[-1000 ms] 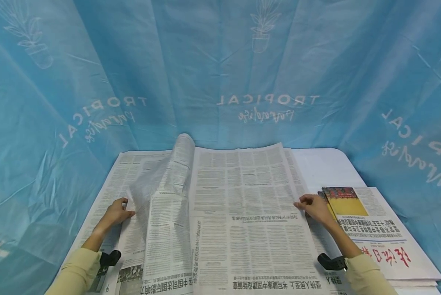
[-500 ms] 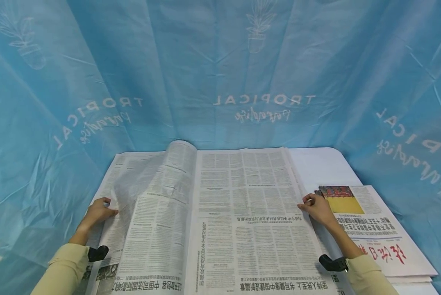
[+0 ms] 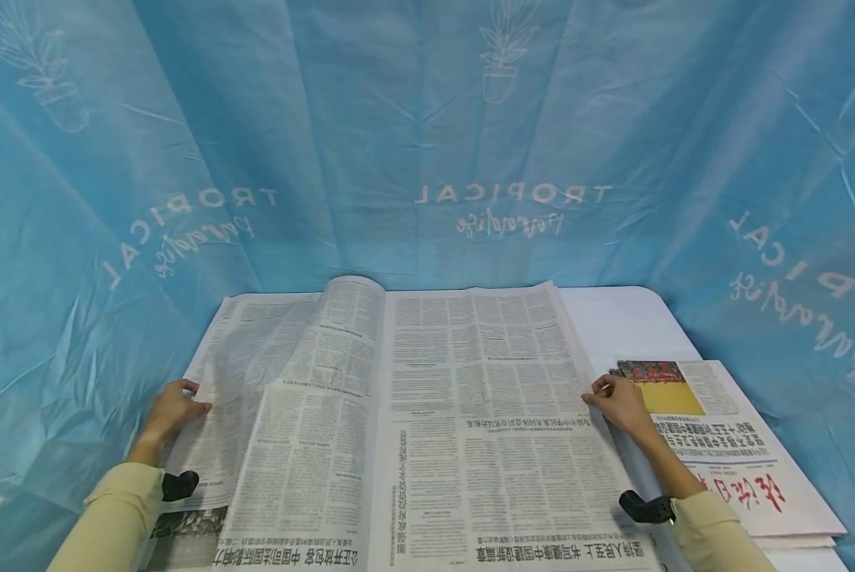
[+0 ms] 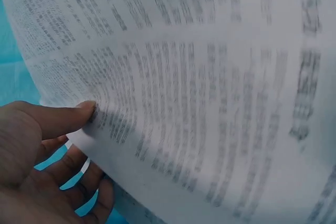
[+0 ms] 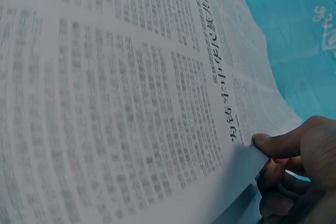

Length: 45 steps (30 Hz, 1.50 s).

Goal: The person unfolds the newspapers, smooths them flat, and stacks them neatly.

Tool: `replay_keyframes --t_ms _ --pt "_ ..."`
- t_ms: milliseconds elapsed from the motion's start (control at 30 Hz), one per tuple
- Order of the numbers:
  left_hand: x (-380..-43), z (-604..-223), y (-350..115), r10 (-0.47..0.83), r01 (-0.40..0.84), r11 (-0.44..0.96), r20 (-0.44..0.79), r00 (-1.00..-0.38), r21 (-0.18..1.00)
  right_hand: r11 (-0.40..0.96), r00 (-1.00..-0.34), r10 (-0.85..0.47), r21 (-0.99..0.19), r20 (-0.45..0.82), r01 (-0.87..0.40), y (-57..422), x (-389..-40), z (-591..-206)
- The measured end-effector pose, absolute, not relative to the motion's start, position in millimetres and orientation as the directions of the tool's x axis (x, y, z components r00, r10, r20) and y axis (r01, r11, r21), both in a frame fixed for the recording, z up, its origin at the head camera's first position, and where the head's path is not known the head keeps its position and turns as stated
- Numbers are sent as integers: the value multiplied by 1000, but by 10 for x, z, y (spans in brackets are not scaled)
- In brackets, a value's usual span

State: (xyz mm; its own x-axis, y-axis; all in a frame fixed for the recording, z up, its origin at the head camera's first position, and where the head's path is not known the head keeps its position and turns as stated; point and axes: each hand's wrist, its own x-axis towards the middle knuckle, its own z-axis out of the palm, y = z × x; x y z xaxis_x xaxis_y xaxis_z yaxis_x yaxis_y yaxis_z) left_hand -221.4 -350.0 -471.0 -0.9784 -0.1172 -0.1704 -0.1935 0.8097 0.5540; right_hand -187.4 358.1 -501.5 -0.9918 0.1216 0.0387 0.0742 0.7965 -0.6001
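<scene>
A large newspaper point(image 3: 427, 381) lies spread wide over the table, its left page bulging upward in a curl near the fold. At its left edge my left hand point(image 3: 170, 415) pinches the sheet between thumb and fingers; in the left wrist view the thumb of that hand point(image 4: 50, 150) presses on the printed side, with the other fingers behind the paper. My right hand point(image 3: 622, 409) pinches the right edge about midway up. The right wrist view has the thumb of this hand point(image 5: 299, 156) on top of the page and curled fingers underneath.
A stack of folded newspapers point(image 3: 742, 445) with a red masthead and a colour photo sits at the right, beside my right forearm. White table surface point(image 3: 606, 318) shows at the back right. A blue curtain point(image 3: 427, 143) hangs behind and on both sides.
My left hand has moved left with the page edge, spreading the left page wider and loosening its curl. My right hand has shifted slightly to the right, still holding its edge.
</scene>
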Motion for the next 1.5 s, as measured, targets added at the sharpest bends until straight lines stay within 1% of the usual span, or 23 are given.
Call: replay_keyframes --t_ms 133,200,333,433,600,733,933,1300,1500 --pt "-2161 -4748 -3560 -171 -211 776 -123 -977 594 788 -983 178 -604 35 121 3595 -1891 -5006" --pt "-2138 -4763 -3589 -215 -241 757 -117 -970 608 773 -979 203 -618 25 144 3605 -1900 -5010" --pt "-2119 -4791 -3617 -285 -292 731 -113 -952 616 780 -970 239 -601 31 173 3635 -1909 -5025" --pt "-2136 -4810 -3605 -331 -329 720 -114 -937 611 804 -966 251 -568 61 173 3670 -1912 -5036" --pt "-2165 -4830 -3572 -426 -400 694 -106 -898 599 798 -959 264 -581 101 159 3698 -1911 -5050" --pt "-2164 -4837 -3556 -474 -435 666 -107 -874 606 798 -955 270 -583 119 153 3697 -1904 -5059" --pt "-2161 -4849 -3572 -483 -456 670 -122 -867 585 807 -953 278 -568 122 163 3676 -1890 -5052" --pt "-2158 -4826 -3544 -421 -437 748 -151 -894 499 795 -954 286 -579 93 182 3652 -1871 -5051" --pt "-2170 -4856 -3510 -411 -410 791 -102 -906 454 800 -951 287 -575 119 170 3644 -1872 -5047"
